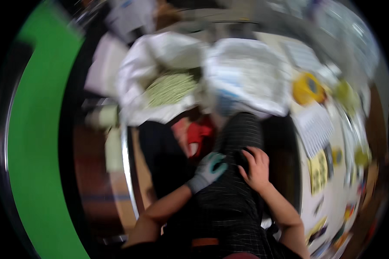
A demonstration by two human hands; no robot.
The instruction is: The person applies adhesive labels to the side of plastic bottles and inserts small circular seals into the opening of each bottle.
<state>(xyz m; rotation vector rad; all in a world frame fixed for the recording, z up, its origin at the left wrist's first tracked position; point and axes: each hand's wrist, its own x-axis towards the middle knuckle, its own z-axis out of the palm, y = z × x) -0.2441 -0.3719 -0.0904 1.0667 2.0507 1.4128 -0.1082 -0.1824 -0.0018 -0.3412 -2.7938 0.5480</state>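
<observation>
My left hand (208, 172) wears a grey glove with teal on the fingers. It lies against the inner side of my right leg in dark striped trousers (229, 207), thumb and fingers apart. Bare, my right hand (256, 167) rests on the thigh of that same leg with its fingers spread. A dark patch shows under its fingertips; blur hides whether it is an object or shadow. Beyond my knees, a white sack (136, 82) holds a heap of pale green thin pieces (170, 88). Right of it stands a white-lined container (285, 97) with whitish contents.
A white table (309, 211) on my right carries a yellow tape roll (307, 88), papers (314, 127) and a yellow sheet (318, 172). At left are a metal edge (129, 181), pale cylinders (113, 149) and a green surface (36, 142). Something red (199, 134) lies between my legs.
</observation>
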